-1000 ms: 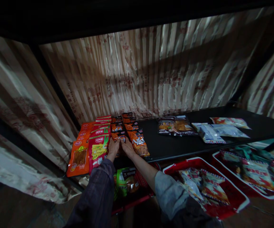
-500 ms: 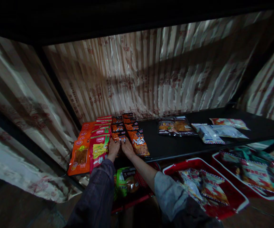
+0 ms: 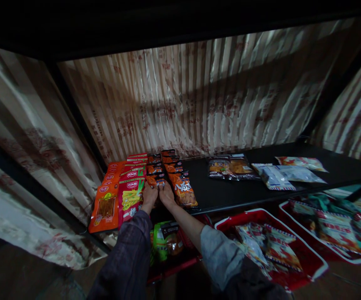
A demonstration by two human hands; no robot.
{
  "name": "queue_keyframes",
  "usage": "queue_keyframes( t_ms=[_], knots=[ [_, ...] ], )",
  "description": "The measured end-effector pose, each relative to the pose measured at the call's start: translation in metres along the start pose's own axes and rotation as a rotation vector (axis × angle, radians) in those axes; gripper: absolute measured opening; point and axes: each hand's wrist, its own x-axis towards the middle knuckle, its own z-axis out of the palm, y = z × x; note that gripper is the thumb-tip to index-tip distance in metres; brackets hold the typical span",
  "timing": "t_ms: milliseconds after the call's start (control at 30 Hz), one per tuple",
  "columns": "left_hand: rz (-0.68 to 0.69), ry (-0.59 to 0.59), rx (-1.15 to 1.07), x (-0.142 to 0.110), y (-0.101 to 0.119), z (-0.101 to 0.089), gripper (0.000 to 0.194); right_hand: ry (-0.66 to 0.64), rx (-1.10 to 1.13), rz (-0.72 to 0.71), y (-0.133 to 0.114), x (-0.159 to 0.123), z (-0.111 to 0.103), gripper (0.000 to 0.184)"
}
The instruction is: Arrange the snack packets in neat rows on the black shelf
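Both hands rest together at the front of a row of small orange snack packets (image 3: 156,170) on a black shelf (image 3: 230,191). My left hand (image 3: 149,197) and my right hand (image 3: 167,194) press side by side on the nearest orange packet (image 3: 156,180), fingers closed over its lower edge. Left of them lie a row of red packets (image 3: 131,191) and a row of orange flat packets (image 3: 105,204). Another orange snack packet (image 3: 183,191) lies just right of my right hand.
Dark packets (image 3: 230,166) and pale packets (image 3: 280,175) lie further right on the shelf. Red baskets (image 3: 314,262) full of snack bags stand below at the right. A green bag (image 3: 164,241) sits under the shelf. Striped plastic sheeting (image 3: 183,104) lines the back and sides.
Both hands stay on the same packet, drawing slightly closer together. The view has shifted a little downward.
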Motion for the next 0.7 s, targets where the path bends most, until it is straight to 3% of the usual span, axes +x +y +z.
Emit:
queue_keyframes(
  t_ms=[400, 700],
  knots=[
    [-0.081, -0.063, 0.054, -0.008, 0.007, -0.009, 0.038, 0.060, 0.041, 0.013, -0.005, -0.007, 0.001, 0.055],
    [-0.089, -0.086, 0.084, -0.026, -0.002, -0.016, 0.040, 0.009, -0.001, -0.048, -0.002, -0.026, -0.008, 0.054]
  ],
)
